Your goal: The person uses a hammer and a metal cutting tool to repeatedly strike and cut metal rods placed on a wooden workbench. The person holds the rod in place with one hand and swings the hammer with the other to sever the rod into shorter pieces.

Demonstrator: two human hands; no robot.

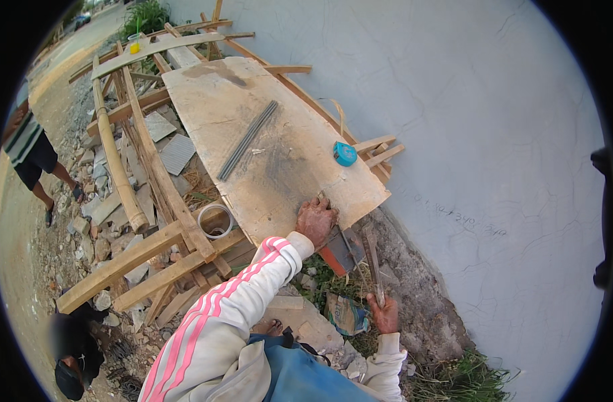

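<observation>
Right hand (385, 315): fingers closed round the lower end of a long, narrow bar-like tool (372, 258), slanting up toward the board's near edge. Left hand (316, 221): fingers curled, resting on the board (202, 100) at that edge; can't tell if they grip the thin dark rod (350, 248) beside it. Farther up the board: grey rods (247, 141), teal tape measure (345, 154).

Hands (316, 221): two. Long tool (373, 261): one. Tape measure (345, 154): one. Surface (202, 97): one. Bamboo pole (113, 154): one. Rod bundle (247, 140): one, rods uncountable. Other people (25, 142): two.
</observation>
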